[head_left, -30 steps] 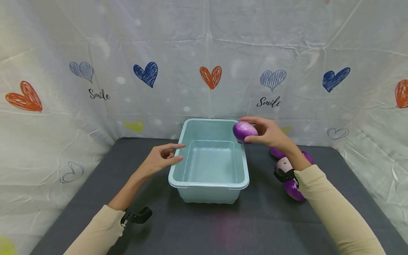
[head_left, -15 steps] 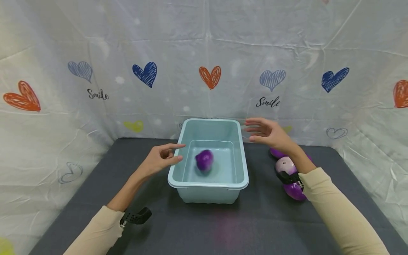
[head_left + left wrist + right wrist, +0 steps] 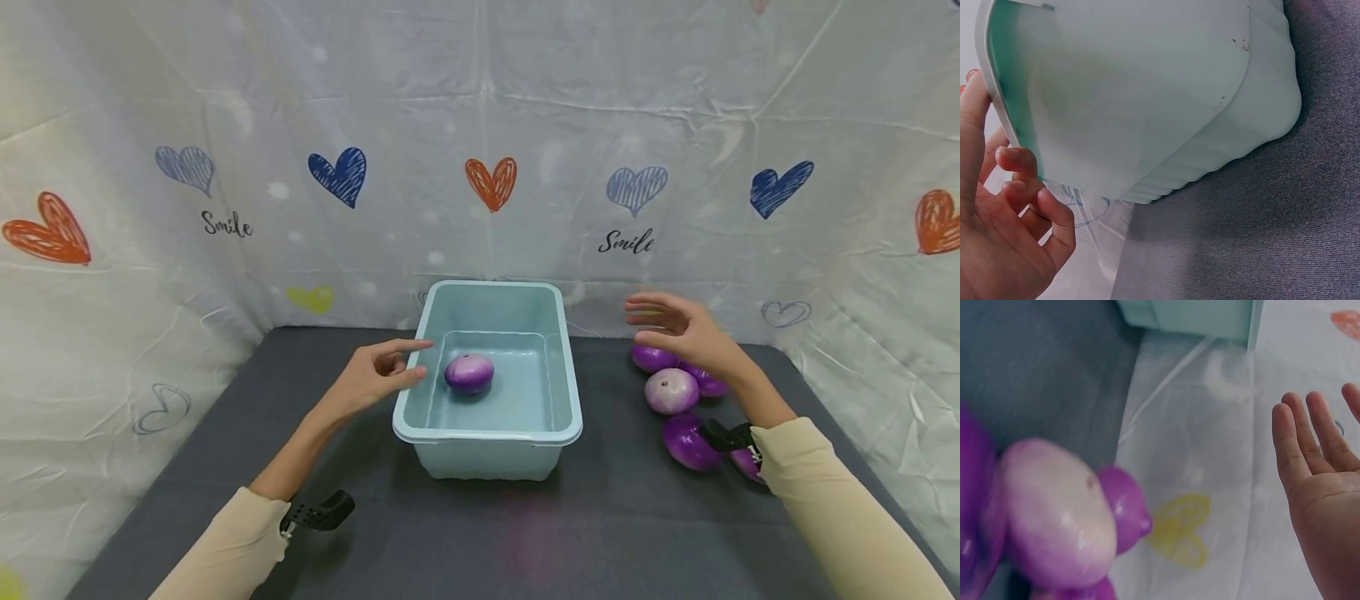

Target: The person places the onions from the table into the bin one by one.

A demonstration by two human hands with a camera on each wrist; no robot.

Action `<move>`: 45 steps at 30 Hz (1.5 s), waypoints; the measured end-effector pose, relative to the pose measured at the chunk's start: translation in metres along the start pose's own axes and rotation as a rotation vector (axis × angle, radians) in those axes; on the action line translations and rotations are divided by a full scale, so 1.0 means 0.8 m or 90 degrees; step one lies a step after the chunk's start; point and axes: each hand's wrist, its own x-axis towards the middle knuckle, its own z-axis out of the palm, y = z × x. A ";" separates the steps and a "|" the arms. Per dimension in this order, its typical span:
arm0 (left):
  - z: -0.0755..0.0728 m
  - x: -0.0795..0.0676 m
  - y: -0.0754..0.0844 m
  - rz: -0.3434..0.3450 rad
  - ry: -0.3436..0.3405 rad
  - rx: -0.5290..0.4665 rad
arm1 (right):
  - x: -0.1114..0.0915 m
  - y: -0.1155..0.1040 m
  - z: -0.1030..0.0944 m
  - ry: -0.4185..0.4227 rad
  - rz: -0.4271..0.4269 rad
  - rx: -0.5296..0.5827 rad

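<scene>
In the head view a glossy purple onion [image 3: 469, 373] with a pale patch lies inside the light blue-green tub [image 3: 487, 436], left of its middle. My left hand [image 3: 377, 372] is at the tub's left rim, thumb and index finger stretched towards it, the other fingers loosely curled. The left wrist view shows a fingertip touching the rim. My right hand [image 3: 678, 332] hovers, fingers spread and holding nothing, above and behind a group of purple onions [image 3: 671, 392] right of the tub. The right wrist view shows this hand [image 3: 1329, 481] apart from the pale-faced onion [image 3: 1060, 512].
A dark grey cloth [image 3: 480, 542] covers the table. Behind it hangs a white curtain [image 3: 420, 100] printed with hearts. One onion [image 3: 746, 463] is partly hidden by the right wrist's strap [image 3: 727, 437].
My right hand has let go of the onion, which dropped into the tub and rolled slightly left. The hand has then moved right, over the group. My left hand has stayed at the rim.
</scene>
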 end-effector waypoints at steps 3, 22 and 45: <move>0.000 0.000 0.000 -0.005 0.006 0.007 | -0.013 0.001 -0.008 0.014 0.026 -0.016; -0.001 -0.002 -0.002 0.006 -0.002 0.002 | -0.118 0.035 -0.052 0.085 0.073 -0.083; 0.001 0.001 -0.002 -0.010 -0.008 -0.006 | -0.234 0.064 -0.069 0.046 0.077 -0.145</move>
